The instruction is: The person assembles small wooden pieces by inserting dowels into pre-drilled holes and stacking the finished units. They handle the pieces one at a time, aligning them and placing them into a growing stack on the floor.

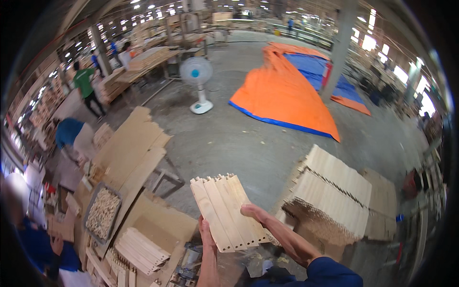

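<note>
The left hand point(205, 232) and right hand point(253, 214) hold a row of pale wooden slats point(222, 210) between them, in the air just right of the cardboard-covered table point(160, 217). The left hand is curled about the row's left side, while the right thumb presses on top near the right side; the fingers underneath are hidden. Small pegs stick out at the slats' far ends, and dark round holes show near the close ends.

Beyond, an orange and blue tarpaulin point(282, 93) spreads over the grey floor point(210, 143). A large stack of slats point(339, 191) stands to the right of the hands, well apart from the table. A white pedestal fan point(196, 76) stands on the floor past the table's far right corner. A smaller slat pile point(142, 249) lies near the table's near end. Toward its left edge sits a grey tray point(116, 221) filled with small wooden pieces point(102, 210).
</note>
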A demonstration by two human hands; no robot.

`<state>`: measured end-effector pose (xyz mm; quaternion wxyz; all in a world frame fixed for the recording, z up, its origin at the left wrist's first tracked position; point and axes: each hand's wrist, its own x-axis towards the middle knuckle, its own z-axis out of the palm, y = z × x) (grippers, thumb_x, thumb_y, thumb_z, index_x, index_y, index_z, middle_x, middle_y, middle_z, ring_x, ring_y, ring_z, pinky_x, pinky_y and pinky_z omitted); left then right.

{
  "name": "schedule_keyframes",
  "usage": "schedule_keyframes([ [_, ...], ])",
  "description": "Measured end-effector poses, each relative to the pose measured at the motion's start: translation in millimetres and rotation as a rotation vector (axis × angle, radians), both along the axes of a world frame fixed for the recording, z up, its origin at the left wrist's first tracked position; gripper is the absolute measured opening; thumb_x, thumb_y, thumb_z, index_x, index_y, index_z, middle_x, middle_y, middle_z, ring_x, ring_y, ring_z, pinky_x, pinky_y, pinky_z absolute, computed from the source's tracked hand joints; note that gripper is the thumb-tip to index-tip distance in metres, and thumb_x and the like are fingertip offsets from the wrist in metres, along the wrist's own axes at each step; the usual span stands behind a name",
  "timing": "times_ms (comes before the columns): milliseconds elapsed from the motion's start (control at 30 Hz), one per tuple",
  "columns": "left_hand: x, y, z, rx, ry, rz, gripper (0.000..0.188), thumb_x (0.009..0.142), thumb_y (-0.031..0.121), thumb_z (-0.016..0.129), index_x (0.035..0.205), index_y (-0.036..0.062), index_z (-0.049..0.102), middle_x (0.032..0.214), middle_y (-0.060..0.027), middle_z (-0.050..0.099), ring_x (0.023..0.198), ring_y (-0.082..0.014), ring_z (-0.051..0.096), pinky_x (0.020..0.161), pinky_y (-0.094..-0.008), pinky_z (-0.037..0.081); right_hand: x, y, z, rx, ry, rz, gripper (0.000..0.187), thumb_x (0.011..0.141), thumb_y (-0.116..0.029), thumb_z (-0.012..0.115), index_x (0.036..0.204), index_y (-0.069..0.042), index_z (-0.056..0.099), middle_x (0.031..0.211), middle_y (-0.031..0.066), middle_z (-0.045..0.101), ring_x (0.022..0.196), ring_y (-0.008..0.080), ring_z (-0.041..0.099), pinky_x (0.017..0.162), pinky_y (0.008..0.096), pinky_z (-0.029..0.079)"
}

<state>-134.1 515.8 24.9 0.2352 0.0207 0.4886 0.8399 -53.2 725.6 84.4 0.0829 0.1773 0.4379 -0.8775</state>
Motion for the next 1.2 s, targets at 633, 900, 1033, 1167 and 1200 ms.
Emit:
schedule_keyframes([
  [633, 498.5, 177.3, -102.0, -0.107, -0.377, -0.733, 0.084, 0.096, 0.069, 0.035, 0.149, 0.0043, 0.033, 0.145, -0.0148, 0.046, 0.128, -0.0305, 0.049, 0.109, -0.0447, 0.039, 603.5, 79.5, -155.4, 0.052, -0.206, -0.747, 0.09, 0.079, -0.034, 0.072, 0.15, -0.003, 0.026, 0.145, 0.0137, 0.041, 0.135, 0.0232, 0.039, 0.112, 0.0386, 0.031],
  [900, 583.4, 213.0, -285.8, -0.329, -0.541, -1.11, 0.068, 0.098, 0.061, 0.041, 0.14, 0.0064, 0.045, 0.133, -0.0072, 0.054, 0.118, -0.0222, 0.054, 0.102, -0.039, 0.044, 716.1, 31.8, -273.7, -0.113, -0.371, -1.217, 0.086, 0.079, -0.037, 0.072, 0.146, -0.003, 0.031, 0.139, 0.0133, 0.046, 0.128, 0.0244, 0.045, 0.106, 0.0396, 0.037],
  [1033, 618.2, 276.9, -381.2, -0.349, -0.111, -1.456, 0.061, 0.098, 0.057, 0.045, 0.133, 0.0071, 0.051, 0.122, -0.0051, 0.057, 0.111, -0.0183, 0.055, 0.098, -0.0352, 0.045, 737.8, 22.5, -404.0, -0.146, -0.26, -1.503, 0.084, 0.078, -0.04, 0.071, 0.144, -0.004, 0.033, 0.134, 0.012, 0.05, 0.123, 0.0238, 0.048, 0.103, 0.0394, 0.039],
  [1167, 611.5, 325.0, -501.6, -0.495, -0.278, -1.57, 0.066, 0.095, 0.06, 0.049, 0.134, 0.0065, 0.052, 0.123, -0.0075, 0.059, 0.111, -0.0186, 0.056, 0.096, -0.0359, 0.046, 723.7, 21.7, -545.0, -0.19, -0.163, -1.627, 0.086, 0.078, -0.042, 0.071, 0.144, -0.004, 0.034, 0.132, 0.0119, 0.051, 0.122, 0.0256, 0.049, 0.104, 0.0406, 0.038],
  [1200, 616.2, 338.0, -524.6, -0.466, -0.31, -1.619, 0.068, 0.094, 0.061, 0.05, 0.134, 0.0064, 0.052, 0.124, -0.0088, 0.06, 0.11, -0.0195, 0.056, 0.096, -0.0368, 0.046, 722.0, 25.7, -575.0, -0.202, -0.178, -1.691, 0.086, 0.078, -0.043, 0.071, 0.145, -0.004, 0.034, 0.131, 0.0118, 0.051, 0.121, 0.0261, 0.049, 0.104, 0.0406, 0.038],
])
